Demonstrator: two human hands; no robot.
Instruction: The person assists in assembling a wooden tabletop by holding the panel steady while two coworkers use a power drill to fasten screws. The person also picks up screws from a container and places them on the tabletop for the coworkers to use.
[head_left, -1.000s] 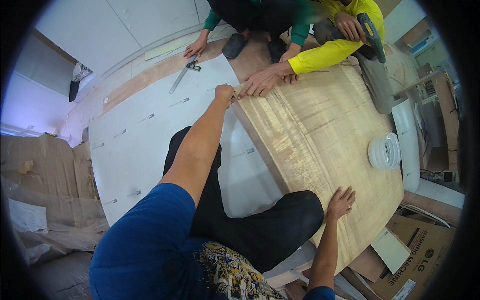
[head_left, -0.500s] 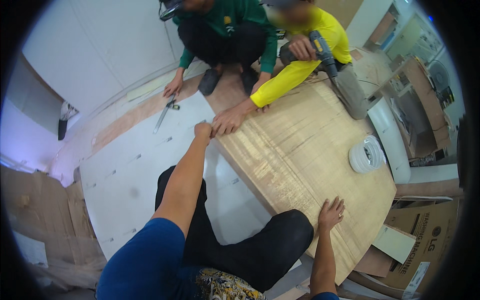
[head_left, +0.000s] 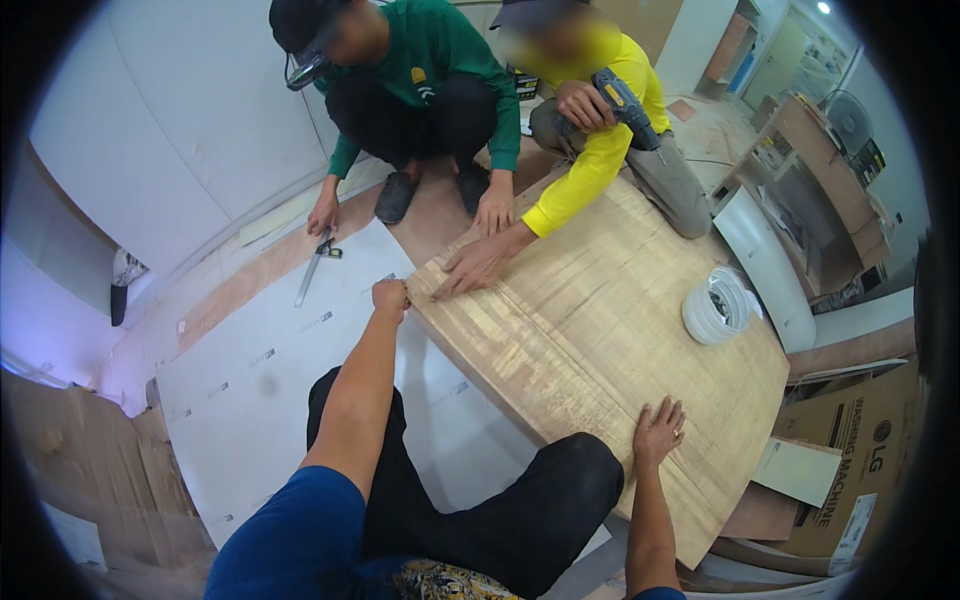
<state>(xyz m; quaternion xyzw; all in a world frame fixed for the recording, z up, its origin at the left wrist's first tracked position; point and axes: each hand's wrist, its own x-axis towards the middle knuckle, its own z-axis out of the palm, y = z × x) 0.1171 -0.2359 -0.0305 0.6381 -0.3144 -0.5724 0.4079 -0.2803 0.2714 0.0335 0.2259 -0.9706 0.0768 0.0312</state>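
Observation:
A large pale plywood panel (head_left: 590, 330) with a thick edge lies in front of me, overlapping a white sheet (head_left: 270, 400) on the floor. My left hand (head_left: 391, 298) is closed at the panel's far left corner, its fingers curled against the edge and partly hidden. My right hand (head_left: 659, 432) rests flat on the panel's near right part, fingers spread. A co-worker in a yellow top lays one hand (head_left: 480, 266) on the panel near that corner and holds a cordless drill (head_left: 626, 108) in the other.
A co-worker in green (head_left: 430, 80) squats beyond the panel, one hand at a combination square (head_left: 318, 265) on the white sheet. A white tub (head_left: 718, 306) stands on the panel's right side. Cardboard (head_left: 860, 450) lies at right, brown sheeting (head_left: 90, 460) at left.
The view has shifted slightly. The yellow-sleeved hand has slid away from my left hand, leaving a gap. My left hand stays at the corner; my right hand remains flat on the panel.

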